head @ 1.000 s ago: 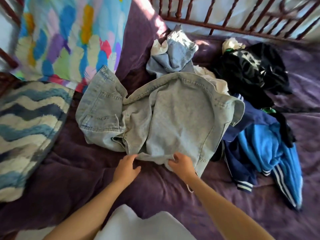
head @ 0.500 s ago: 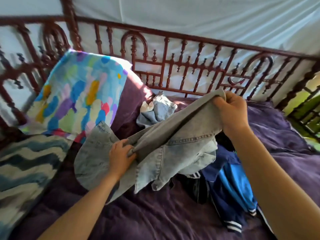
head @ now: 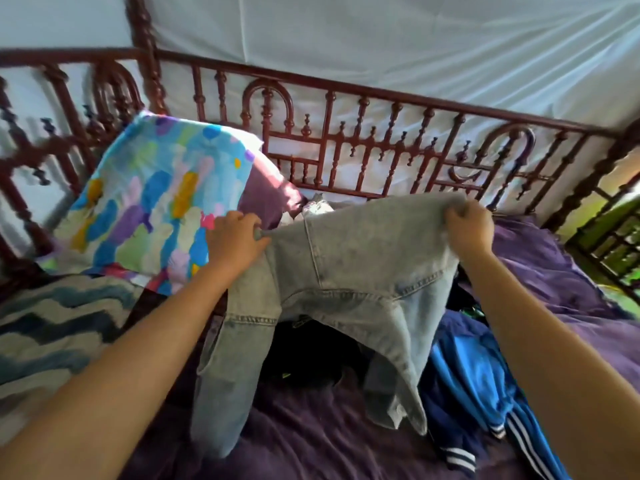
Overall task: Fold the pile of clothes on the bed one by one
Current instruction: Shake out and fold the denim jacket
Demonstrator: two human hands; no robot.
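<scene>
Both bare arms reach forward, forearms angled inward and up, the left hand (head: 235,237) and the right hand (head: 471,225) held well apart at about the same height, each with fingers (head: 249,221) curled over and pinching the top edge of the denim jacket (head: 363,258) stretched between them.

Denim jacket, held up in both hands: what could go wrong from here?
1. The left hand pinches only a small bunch of the denim jacket, and the right hand grips one edge. The heavy cloth might slip free.
2. Its hanging sleeve and front flap dangle over the black garment and blue track jacket, and could drag or snag them.
3. The jacket hangs twisted, so laying it down as is would likely crease it.
</scene>
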